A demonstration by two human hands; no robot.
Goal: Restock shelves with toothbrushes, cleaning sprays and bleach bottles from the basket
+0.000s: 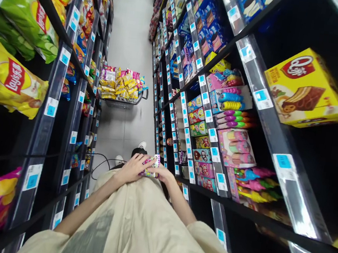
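At my waist, both hands are closed around a small purple-and-white snack packet (152, 170). My left hand (133, 167) lies across its left side, with the fingers covering part of it. From the right, my right hand (164, 172) grips the other side, its fingertips reaching over the wrapper. Whether this is one packet or a few pressed together, I cannot tell. Farther ahead on the floor stands a dark shopping basket (120, 104), heaped with yellow, pink and purple snack packets (127, 85).
Shelves line both sides of a narrow aisle with a pale floor (129, 20). Yellow chip bags (9, 77) and green chip bags (33, 19) fill the left side. On the right are a yellow cake box (305, 93) and small candy boxes (198, 128). A black cable (101, 163) hangs beside my left hand.
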